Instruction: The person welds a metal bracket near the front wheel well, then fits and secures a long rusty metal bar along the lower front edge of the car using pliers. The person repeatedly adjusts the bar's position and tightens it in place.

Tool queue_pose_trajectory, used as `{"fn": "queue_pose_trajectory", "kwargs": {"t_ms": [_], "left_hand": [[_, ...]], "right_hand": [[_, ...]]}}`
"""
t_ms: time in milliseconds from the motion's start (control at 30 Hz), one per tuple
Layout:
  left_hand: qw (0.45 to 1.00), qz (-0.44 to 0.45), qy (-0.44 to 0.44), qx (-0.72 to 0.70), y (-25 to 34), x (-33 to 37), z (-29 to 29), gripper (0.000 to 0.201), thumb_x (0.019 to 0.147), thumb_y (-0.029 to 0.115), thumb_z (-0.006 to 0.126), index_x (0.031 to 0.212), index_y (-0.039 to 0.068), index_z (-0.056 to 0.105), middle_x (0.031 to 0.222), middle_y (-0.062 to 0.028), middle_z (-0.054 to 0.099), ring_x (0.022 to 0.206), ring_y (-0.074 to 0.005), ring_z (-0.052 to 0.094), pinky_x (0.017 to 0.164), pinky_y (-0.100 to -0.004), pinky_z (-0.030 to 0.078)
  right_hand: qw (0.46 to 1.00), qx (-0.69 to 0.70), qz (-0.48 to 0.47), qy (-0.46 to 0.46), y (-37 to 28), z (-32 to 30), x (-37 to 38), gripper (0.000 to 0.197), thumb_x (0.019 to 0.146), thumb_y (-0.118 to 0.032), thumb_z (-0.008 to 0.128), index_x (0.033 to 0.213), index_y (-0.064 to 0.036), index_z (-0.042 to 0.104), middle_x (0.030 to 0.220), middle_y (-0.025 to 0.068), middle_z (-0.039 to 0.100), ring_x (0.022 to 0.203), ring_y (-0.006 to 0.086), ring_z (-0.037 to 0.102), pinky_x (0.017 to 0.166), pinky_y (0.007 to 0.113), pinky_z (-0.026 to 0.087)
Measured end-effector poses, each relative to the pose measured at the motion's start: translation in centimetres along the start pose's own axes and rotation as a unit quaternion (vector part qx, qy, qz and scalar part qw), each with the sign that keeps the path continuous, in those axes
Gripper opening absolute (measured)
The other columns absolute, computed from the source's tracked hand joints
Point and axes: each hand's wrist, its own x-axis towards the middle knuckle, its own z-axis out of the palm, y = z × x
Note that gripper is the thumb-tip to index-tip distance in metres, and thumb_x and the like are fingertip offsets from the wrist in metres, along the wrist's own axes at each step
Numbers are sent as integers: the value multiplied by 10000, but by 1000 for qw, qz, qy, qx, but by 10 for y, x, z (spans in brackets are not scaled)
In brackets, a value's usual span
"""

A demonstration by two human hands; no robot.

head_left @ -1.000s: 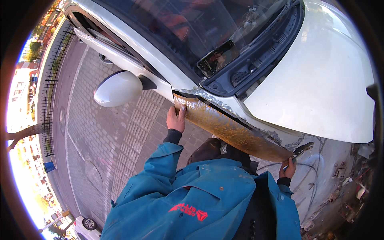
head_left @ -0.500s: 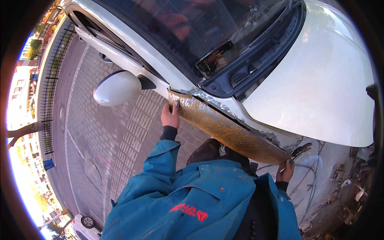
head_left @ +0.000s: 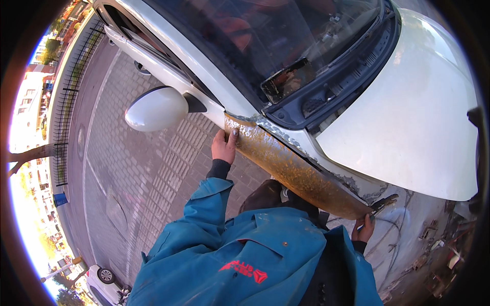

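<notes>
The car occupies the upper and right part of the view, with its bonnet at the right and its windscreen at the upper centre. The side mirror projects to the left of the windscreen pillar, above the paved ground. A long metal strip runs diagonally along the car's edge, below the windscreen and bonnet, from the pillar base at upper left down to lower right. The left hand rests against the strip's upper-left end. The right hand sits just beneath the strip's lower-right end. A fence borders the ground at far left. A second car stands at lower left.
</notes>
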Motion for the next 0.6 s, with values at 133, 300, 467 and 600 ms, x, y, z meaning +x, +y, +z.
{"fn": "queue_pose_trajectory", "kwargs": {"t_ms": [133, 300, 467, 600], "left_hand": [[999, 17, 14, -48, 7, 0, 0, 766, 976, 721, 585, 857, -36, 585, 860, -267, 659, 868, -454, 661, 773, -510, 513], [999, -10, 2, -31, 13, 5, -2, 749, 995, 695, 574, 837, -37, 596, 867, -262, 666, 875, -455, 663, 784, -515, 512], [999, -32, 11, -39, 14, 9, 1, 786, 997, 724, 539, 804, -35, 597, 840, -258, 658, 849, -445, 660, 774, -510, 509], [997, -56, 15, -55, 16, 10, 1, 834, 974, 778, 521, 791, -31, 604, 807, -253, 660, 805, -443, 663, 755, -513, 513]], "right_hand": [[1000, 5, 15, 4, 5, -13, 2, 248, 1043, -167, 663, 1253, -48, 608, 1146, 23, 618, 985, 67, 579, 728, 150, 487], [999, 38, 20, -25, 9, -22, 5, 241, 1036, -139, 667, 1252, -48, 614, 1121, 22, 639, 939, 68, 595, 712, 149, 495], [999, 29, 18, -15, 7, -14, 3, 223, 1037, -124, 660, 1244, -51, 618, 1100, 18, 651, 900, 64, 599, 701, 147, 496], [1000, 28, 3, 11, -1, 0, -6, 222, 1041, -129, 657, 1244, -50, 618, 1100, 16, 649, 902, 57, 596, 697, 146, 487]]}}
